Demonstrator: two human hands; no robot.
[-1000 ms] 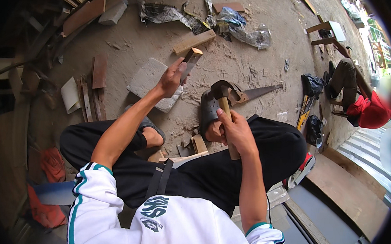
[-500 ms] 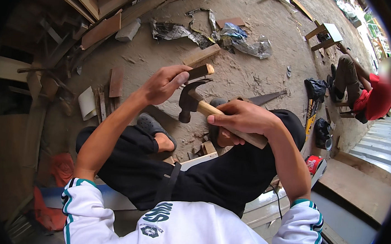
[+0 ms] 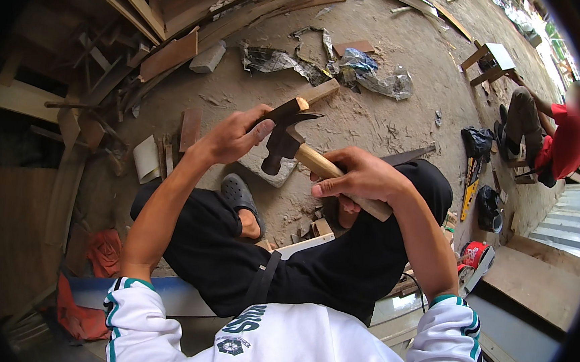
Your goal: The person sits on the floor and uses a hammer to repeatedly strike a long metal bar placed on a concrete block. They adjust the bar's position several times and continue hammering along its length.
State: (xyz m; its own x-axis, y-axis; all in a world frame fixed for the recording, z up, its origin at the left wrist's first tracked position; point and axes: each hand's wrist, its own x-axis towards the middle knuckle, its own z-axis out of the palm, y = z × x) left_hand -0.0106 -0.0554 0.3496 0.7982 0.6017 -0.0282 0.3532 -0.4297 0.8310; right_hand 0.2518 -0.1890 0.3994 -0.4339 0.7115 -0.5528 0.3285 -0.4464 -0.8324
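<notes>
My left hand (image 3: 238, 136) is closed around a short dark piece of wood (image 3: 283, 110) with a pale, freshly cut-looking end pointing up and right. My right hand (image 3: 361, 179) grips a claw hammer (image 3: 315, 161) by its pale wooden handle. The hammer's dark head hangs just below the wood piece, its claw curving right near the pale end and its striking face down. Whether claw and wood touch, I cannot tell. Beneath the hammer head, a grey stone block (image 3: 264, 171) lies on the ground between my feet.
A handsaw (image 3: 409, 155) lies beyond my right knee. Another wood block (image 3: 323, 92) and crumpled foil-like sheets (image 3: 271, 60) lie ahead. Scrap boards (image 3: 171, 55) pile up at the left. A person in red (image 3: 565, 136) sits at the right near a small stool (image 3: 493, 57).
The hammer head has risen closer to the piece of wood. My left hand and the wood have shifted slightly left. The view has turned a little, and the stone block now shows more.
</notes>
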